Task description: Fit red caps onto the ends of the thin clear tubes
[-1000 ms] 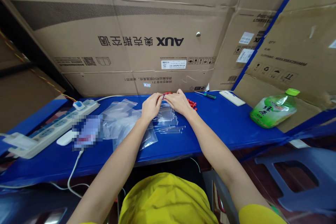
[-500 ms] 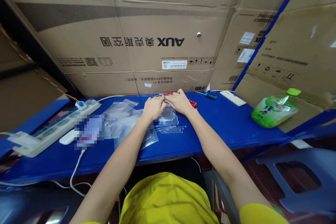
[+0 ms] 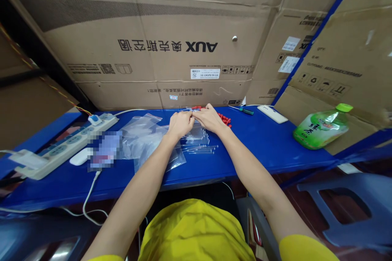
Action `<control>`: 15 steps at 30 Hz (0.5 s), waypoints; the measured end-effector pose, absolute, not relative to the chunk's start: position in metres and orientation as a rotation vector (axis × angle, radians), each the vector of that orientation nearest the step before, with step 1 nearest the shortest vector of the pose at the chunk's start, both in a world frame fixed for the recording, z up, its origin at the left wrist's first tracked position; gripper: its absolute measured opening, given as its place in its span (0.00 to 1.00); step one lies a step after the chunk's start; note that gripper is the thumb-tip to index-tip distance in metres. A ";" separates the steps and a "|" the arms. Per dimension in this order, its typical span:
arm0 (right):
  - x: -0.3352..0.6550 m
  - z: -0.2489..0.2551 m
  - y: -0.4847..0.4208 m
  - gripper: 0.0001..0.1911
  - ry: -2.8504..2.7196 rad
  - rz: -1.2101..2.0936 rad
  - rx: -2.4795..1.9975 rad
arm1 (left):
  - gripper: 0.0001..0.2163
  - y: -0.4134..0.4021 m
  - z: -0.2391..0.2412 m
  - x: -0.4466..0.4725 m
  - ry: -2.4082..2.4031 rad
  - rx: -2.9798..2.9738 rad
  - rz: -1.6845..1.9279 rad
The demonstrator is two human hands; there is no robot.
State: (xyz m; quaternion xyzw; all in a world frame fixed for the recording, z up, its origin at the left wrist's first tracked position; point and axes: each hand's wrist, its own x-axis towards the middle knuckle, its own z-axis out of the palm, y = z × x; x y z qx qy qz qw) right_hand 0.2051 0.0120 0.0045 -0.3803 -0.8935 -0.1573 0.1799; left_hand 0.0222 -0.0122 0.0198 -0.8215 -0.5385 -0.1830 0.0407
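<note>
Head view: both hands bunched together at the far edge of the clear tubes

The left hand [image 3: 180,124] and right hand [image 3: 210,118] meet fingertip to fingertip over the far end of the row of clear tubes [image 3: 197,140] on the blue tabletop [image 3: 269,147]. The fingers look pressed together around something tiny between them, but I can't tell what it is, too small and hidden. The tubes lie side by side with their long axis running left-right, just on the near side of the fingers. The red caps [image 3: 225,119] sit just right of the right hand, so that hand is nearer to them. The plastic bags [image 3: 141,138] are left of the left hand, partly under the wrist.
</note>
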 end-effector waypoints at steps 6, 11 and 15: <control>0.203 0.006 0.010 0.17 -2.530 -0.448 -1.076 | 0.14 -0.010 0.017 0.023 -1.639 -2.512 -0.601; 0.207 0.007 0.011 0.17 -2.533 -0.418 -1.073 | 0.13 -0.010 0.017 0.023 -1.676 -2.515 -0.596; 0.217 0.010 0.013 0.19 -2.523 -0.414 -1.044 | 0.14 -0.009 0.017 0.017 -1.563 -2.632 -0.602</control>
